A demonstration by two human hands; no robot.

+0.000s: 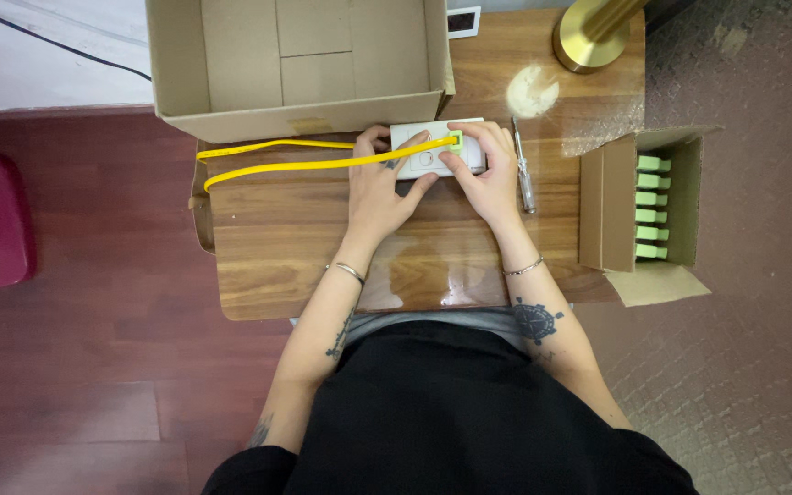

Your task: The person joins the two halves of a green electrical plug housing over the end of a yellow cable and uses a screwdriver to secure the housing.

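A white rectangular wall socket plate [426, 158] lies on the small wooden table [277, 247]. My left hand [379, 188] grips its left end, and my right hand [486, 170] grips its right end. A green connector [456, 141] sits on top of the plate by my right fingers. From the connector a yellow cable [286, 166] runs left across my left hand and loops back at the table's left side.
A large empty cardboard box [300, 115] stands at the table's far edge. A screwdriver [522, 170] lies right of my right hand. A smaller open box [611, 206] with several green connectors [651, 206] sits at the right. A brass lamp base [588, 37] stands far right.
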